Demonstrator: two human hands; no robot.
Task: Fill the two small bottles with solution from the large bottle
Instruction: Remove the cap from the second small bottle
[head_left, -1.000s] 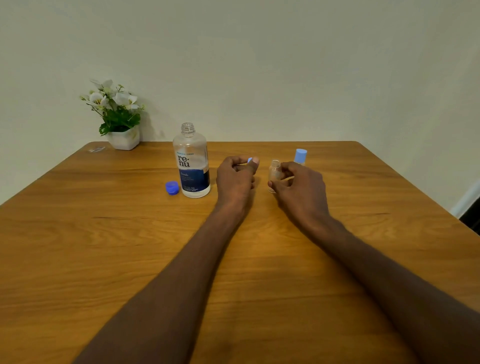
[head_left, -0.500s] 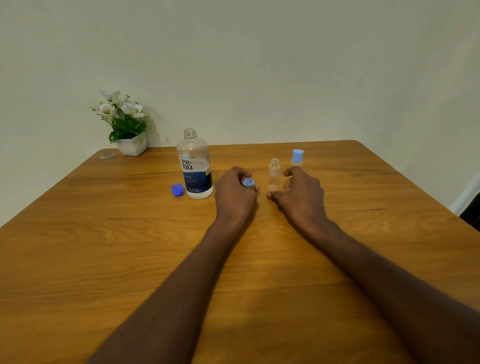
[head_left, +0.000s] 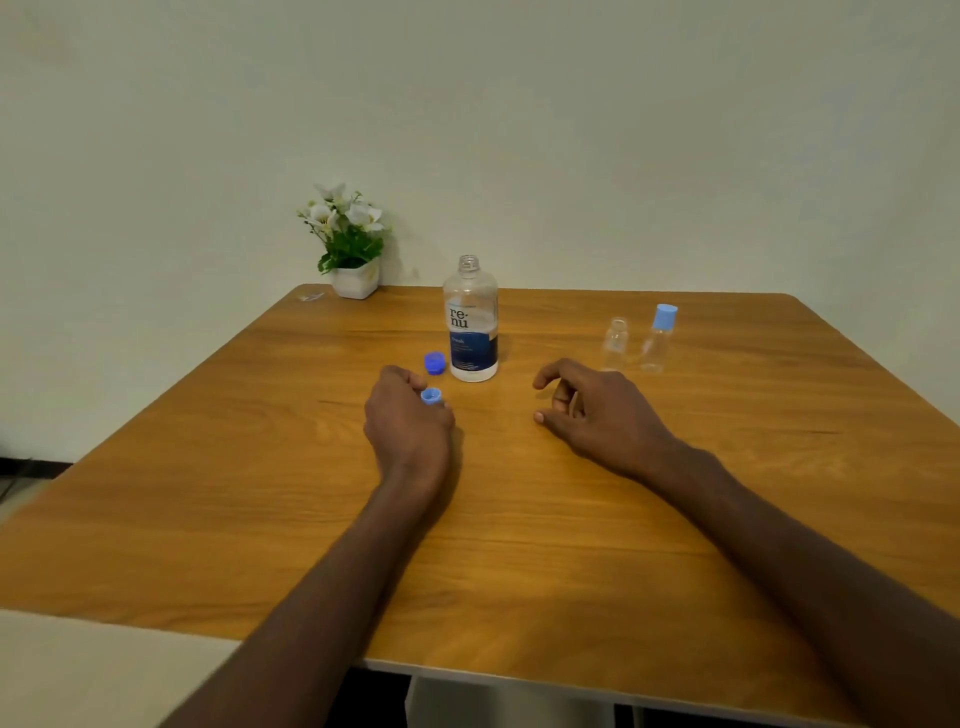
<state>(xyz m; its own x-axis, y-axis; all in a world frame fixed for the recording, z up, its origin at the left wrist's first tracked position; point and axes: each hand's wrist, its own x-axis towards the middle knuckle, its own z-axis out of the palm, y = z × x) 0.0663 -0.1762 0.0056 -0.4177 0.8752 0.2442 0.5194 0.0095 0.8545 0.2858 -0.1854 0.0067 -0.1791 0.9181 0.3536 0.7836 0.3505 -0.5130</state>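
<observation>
Left hand (head_left: 408, 421) pinching a small light-blue plastic cap (head_left: 430, 396), right hand (head_left: 592, 410) loosely curled and holding nothing, uncapped clear small bottle (head_left: 616, 344) just beside capped one (head_left: 657, 339), large open solution bottle (head_left: 471, 325) upright.

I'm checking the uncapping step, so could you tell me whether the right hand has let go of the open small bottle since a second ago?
Yes. The right hand has released the open small bottle, which now stands beside the capped bottle.

Table (head_left: 519, 519): wood-grain top, smooth, low satin sheen. Large bottle (head_left: 470, 322): clear glossy plastic, printed white and blue label. Two small bottles (head_left: 616, 343): clear plastic, one with a matt light-blue plastic cap (head_left: 664, 316). Loose blue caps (head_left: 434, 362): plastic. Plant pot (head_left: 355, 283): white, smooth. Wall matt.
</observation>
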